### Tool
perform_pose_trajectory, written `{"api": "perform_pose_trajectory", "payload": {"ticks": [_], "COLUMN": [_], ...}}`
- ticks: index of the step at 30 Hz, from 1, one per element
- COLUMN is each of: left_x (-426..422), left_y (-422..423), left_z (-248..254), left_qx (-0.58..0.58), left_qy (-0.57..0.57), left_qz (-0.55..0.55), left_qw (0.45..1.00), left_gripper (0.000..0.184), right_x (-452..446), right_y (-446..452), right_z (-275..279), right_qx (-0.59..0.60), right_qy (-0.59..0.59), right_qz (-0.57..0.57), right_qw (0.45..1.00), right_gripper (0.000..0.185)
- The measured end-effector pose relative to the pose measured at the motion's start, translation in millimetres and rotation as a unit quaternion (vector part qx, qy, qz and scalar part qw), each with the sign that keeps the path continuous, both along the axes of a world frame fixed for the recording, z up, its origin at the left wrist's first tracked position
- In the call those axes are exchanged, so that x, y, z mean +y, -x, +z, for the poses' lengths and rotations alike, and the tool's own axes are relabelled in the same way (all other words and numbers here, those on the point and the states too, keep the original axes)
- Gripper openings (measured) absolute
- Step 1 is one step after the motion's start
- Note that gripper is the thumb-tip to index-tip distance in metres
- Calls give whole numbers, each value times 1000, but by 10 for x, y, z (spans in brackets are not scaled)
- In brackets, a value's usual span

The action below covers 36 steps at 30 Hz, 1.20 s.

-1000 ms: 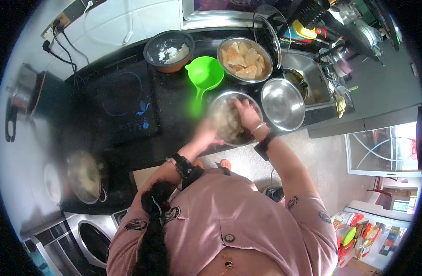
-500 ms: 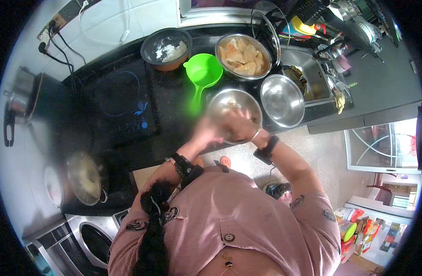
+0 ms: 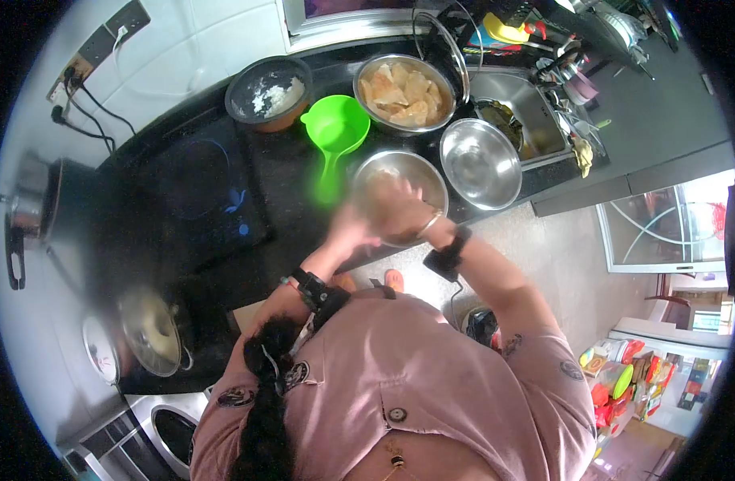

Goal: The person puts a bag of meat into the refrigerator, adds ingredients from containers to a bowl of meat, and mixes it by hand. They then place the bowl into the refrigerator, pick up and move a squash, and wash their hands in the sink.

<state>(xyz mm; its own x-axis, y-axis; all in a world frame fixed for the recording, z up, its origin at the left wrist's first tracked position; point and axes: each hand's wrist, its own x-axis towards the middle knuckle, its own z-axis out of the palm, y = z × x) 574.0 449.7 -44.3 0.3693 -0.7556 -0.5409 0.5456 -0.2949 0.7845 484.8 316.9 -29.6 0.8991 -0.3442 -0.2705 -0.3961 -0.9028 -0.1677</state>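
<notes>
A steel bowl [image 3: 433, 186] sits near the counter's front edge, with something pale inside it, mostly covered by my hands. My right hand [image 3: 401, 210] reaches over this bowl, fingers pointing down into it. Against its near left side is my left hand [image 3: 353, 228], close to the right one, almost meeting it. A blurred patch smears the fingers of both hands, so their grip and anything between them cannot be made out. Just left of the bowl lies a green ladle-like scoop [image 3: 338, 127], its handle toward me. An empty steel bowl [image 3: 481, 164] stands to the right.
Behind are a steel bowl of pale orange-tinted pieces [image 3: 407, 94] and a dark pot with white stuff [image 3: 269, 94]. A sink [image 3: 544, 120] lies right, a glass lid [image 3: 452, 52] beside it. Left are a cooktop [image 3: 195, 188] and a lidded pan [image 3: 151, 330].
The view has shifted slightly, moving the counter things a little leftward. Both hands stay at the same bowl, with the right hand's fingers moved slightly.
</notes>
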Motion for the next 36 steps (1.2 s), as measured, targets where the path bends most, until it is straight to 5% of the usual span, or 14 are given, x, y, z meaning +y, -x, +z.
{"api": "perform_pose_trajectory", "payload": {"ticks": [4,9,14,19,20,30,34,36], "left_x": [-23,-37,-45,-75,-63,-64,-42,-44], "left_y": [-7,8,1,-22,-27,-18,-37,-29], "left_z": [-128,-115,-219,-183,-178,-50,-68,-102], "left_qx": [-17,-11,-9,-18,-20,-13,-11,-6], "left_qy": [-4,-8,-22,-26,-24,3,-5,-14], "left_qz": [-5,2,7,-11,-14,-17,-14,-12], "left_qw": [1000,1000,1000,999,999,1000,1000,1000], "left_gripper": [27,30,26,28,29,26,24,24], "right_x": [-155,-734,-547,-448,-676,-123,-309,-427], "right_y": [-162,-185,246,267,222,-55,262,384], "right_z": [-564,-816,-710,-611,-1039,-346,-669,-497], "right_qx": [-73,-87,-69,-15,-95,-45,-155,-72], "right_qy": [18,-35,1,116,114,-123,-43,69], "right_qz": [-7,-61,57,-27,4,-58,217,107], "right_qw": [997,994,996,993,989,990,963,989], "right_gripper": [92,45,54,55,48,68,57,55]}}
